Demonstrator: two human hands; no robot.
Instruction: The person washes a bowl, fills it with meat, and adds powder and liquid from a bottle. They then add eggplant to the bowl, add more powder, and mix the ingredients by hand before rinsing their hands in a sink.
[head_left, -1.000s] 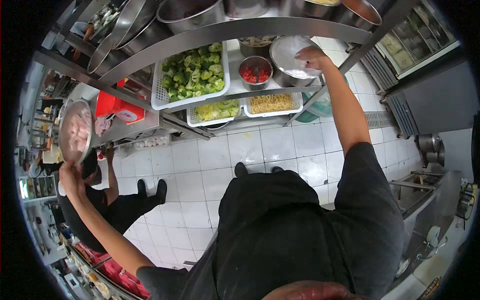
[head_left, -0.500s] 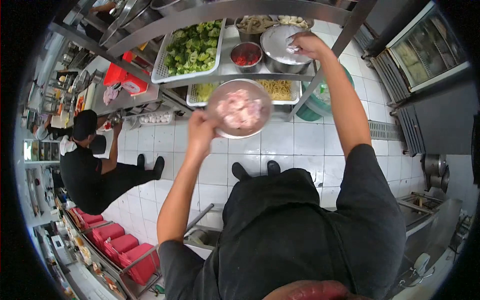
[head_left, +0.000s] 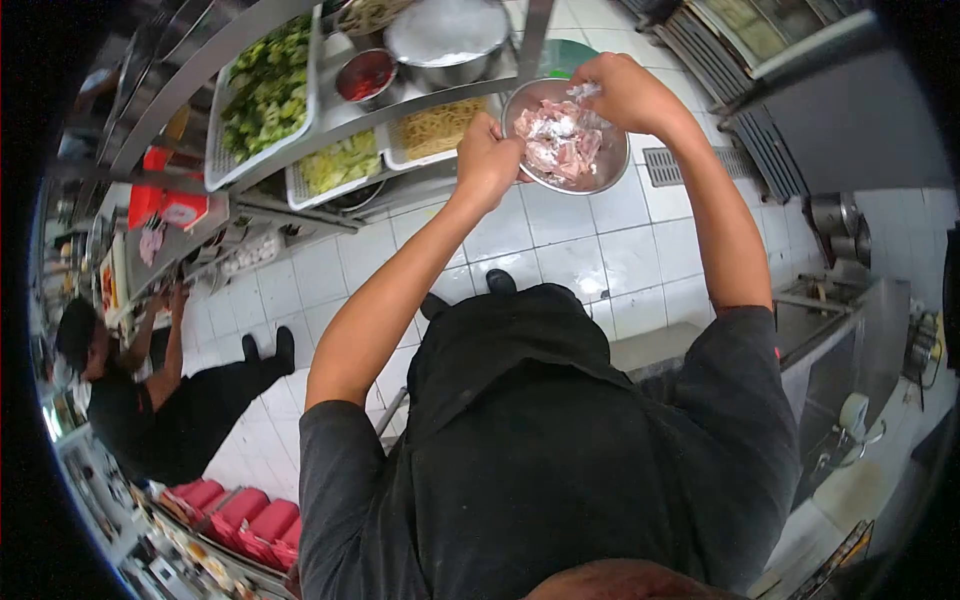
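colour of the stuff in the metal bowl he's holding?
Pale pink chunks dusted with white powder, in the round steel bowl; head view.

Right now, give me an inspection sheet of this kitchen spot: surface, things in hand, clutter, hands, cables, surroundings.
Surface: steel rack shelf bearing food containers; white tiled floor below.
Things in hand: metal bowl of pale raw meat pieces with white powder on top.
Clutter: tray of broccoli, tray of noodles, bowl of red sauce, large covered steel bowl.
Hands: left hand grips the bowl's rim; right hand is over the meat, pinching white powder.
Cables: nothing seen.
Surroundings: another person in black at the counter; red bins; steel sink unit.
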